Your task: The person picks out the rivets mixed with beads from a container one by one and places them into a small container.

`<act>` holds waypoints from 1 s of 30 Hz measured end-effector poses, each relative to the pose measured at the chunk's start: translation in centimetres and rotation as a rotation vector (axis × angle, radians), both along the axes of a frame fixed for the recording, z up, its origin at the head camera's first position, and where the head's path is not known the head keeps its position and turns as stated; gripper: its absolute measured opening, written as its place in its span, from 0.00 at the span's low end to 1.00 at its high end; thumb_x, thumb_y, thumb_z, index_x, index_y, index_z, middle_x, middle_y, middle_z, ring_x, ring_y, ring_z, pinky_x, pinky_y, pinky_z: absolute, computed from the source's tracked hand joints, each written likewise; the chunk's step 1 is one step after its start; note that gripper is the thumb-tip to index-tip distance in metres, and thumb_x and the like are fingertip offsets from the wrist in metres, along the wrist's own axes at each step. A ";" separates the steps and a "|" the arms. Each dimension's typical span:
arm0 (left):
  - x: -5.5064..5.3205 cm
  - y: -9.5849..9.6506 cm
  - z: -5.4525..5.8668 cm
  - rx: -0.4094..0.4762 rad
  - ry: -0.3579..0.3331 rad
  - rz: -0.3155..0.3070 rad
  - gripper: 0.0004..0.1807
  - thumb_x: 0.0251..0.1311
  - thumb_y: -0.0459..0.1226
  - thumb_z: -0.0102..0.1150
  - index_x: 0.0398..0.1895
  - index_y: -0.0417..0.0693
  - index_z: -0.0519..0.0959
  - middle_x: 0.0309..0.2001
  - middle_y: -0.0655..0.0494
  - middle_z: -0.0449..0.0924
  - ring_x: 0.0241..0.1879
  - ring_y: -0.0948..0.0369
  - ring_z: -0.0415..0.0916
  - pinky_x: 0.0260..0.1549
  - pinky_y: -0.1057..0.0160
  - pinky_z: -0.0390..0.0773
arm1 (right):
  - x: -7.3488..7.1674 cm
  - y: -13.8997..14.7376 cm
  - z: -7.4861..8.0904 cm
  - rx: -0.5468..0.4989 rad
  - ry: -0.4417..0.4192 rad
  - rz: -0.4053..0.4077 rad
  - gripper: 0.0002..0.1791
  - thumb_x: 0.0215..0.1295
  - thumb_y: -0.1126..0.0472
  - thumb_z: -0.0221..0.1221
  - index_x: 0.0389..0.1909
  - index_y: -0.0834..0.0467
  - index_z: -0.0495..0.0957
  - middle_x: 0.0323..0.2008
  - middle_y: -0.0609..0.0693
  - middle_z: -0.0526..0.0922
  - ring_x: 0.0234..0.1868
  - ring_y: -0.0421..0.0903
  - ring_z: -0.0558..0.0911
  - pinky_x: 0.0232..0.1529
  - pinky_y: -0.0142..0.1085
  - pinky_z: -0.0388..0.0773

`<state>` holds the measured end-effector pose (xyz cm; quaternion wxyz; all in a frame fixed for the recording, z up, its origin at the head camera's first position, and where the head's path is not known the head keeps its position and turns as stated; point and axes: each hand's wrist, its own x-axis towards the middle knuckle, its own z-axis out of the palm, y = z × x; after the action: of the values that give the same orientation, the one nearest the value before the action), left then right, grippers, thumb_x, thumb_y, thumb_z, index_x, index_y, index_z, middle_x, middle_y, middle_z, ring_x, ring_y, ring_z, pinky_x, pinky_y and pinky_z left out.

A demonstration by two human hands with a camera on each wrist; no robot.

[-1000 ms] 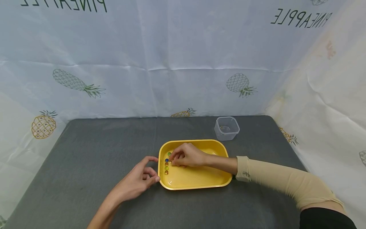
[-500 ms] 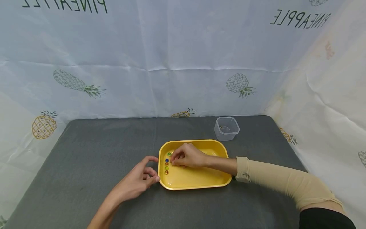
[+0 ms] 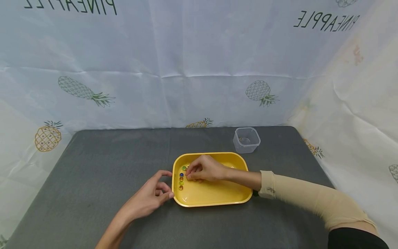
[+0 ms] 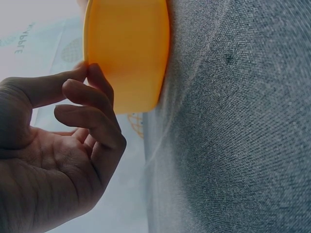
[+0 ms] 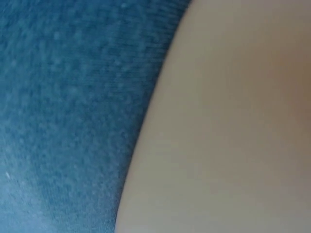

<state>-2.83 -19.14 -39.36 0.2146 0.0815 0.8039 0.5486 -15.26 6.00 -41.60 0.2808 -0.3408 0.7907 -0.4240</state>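
Observation:
A shallow yellow tray (image 3: 214, 199) lies on the dark cloth in the head view. Along its left end several glass marbles form a rough line, among them a green marble (image 3: 184, 168), a blue marble (image 3: 181, 174) and an amber marble (image 3: 181, 188). Reaching in over the tray from the right, my right hand (image 3: 205, 169) pinches a small marble, largely hidden by the fingertips, just right of that line. My left hand (image 3: 147, 197) holds the tray's left rim with thumb and index finger; the left wrist view shows its fingertips (image 4: 92, 70) at the rim, other fingers bent.
A clear square plastic tub (image 3: 246, 141) stands behind the tray at the right, with something tiny inside. A grey cloth (image 3: 109, 166) covers the table, and a pineapple-print sheet (image 3: 199, 45) hangs behind it. The right wrist view shows mostly a beige sleeve (image 5: 218, 136).
The right fingertips have shifted slightly right, away from the marble line, and the gold marble seen beside them earlier is now hidden. The left hand and tray have stayed in place.

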 end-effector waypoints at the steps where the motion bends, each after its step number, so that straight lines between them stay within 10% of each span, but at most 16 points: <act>1: 0.0 0.0 0.0 -0.001 -0.001 0.001 0.34 0.75 0.34 0.65 0.76 0.36 0.60 0.42 0.44 0.87 0.29 0.61 0.76 0.29 0.66 0.74 | 0.0 0.0 0.1 0.000 -0.003 -0.001 0.06 0.70 0.65 0.71 0.45 0.61 0.91 0.33 0.53 0.91 0.26 0.39 0.84 0.31 0.30 0.85; 21: 0.1 0.1 0.1 -0.013 -0.005 0.007 0.34 0.75 0.33 0.65 0.76 0.34 0.60 0.41 0.46 0.87 0.31 0.55 0.79 0.31 0.65 0.75 | -0.2 2.6 3.6 -0.088 0.097 0.043 0.09 0.71 0.65 0.71 0.48 0.65 0.90 0.41 0.64 0.93 0.35 0.64 0.89 0.38 0.52 0.90; 30: 0.1 0.2 0.2 -0.024 -0.004 0.013 0.35 0.74 0.33 0.66 0.76 0.35 0.60 0.41 0.47 0.87 0.31 0.55 0.79 0.30 0.65 0.74 | -0.3 4.3 5.2 -0.074 0.171 -0.017 0.07 0.72 0.61 0.71 0.46 0.58 0.91 0.42 0.59 0.93 0.35 0.60 0.90 0.41 0.50 0.90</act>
<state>-2.75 -18.95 -39.19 0.2135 0.0725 0.8105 0.5405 -15.52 10.33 -36.42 0.1958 -0.3792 0.7984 -0.4249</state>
